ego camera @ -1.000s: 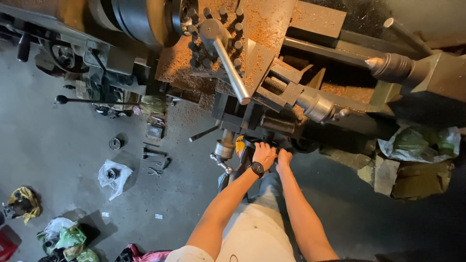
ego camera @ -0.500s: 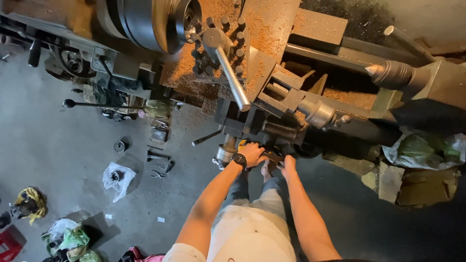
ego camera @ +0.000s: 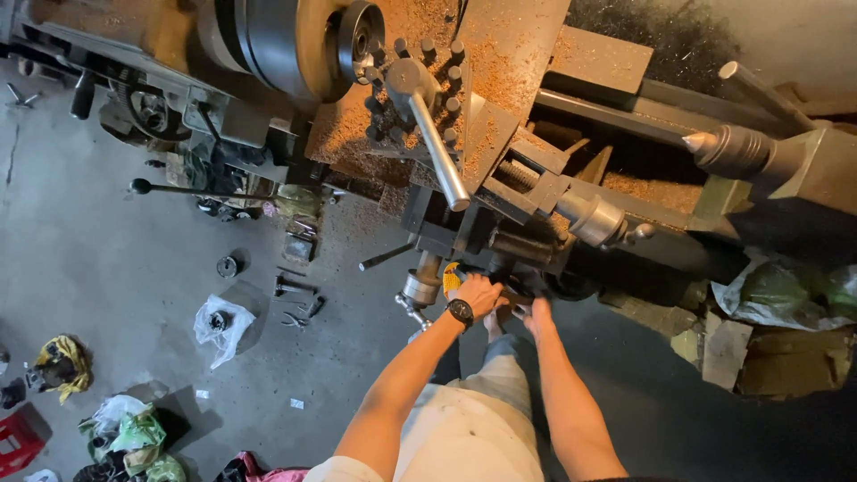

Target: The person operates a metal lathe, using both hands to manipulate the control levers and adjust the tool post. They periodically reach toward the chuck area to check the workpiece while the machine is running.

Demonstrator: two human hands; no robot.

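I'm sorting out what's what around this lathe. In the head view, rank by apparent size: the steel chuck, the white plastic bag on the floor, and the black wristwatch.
1. steel chuck, clearly largest
2. white plastic bag
3. black wristwatch, smallest, although it is nearer the camera

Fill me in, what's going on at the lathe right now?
A person stands at a metal lathe, seen from above, with both hands low on the carriage apron. The left hand, with a black wristwatch, rests beside a yellow part near a handwheel. The right hand reaches under the apron; its grip is hidden. The carriage is covered in chips. Tools and plastic bags lie on the concrete floor.
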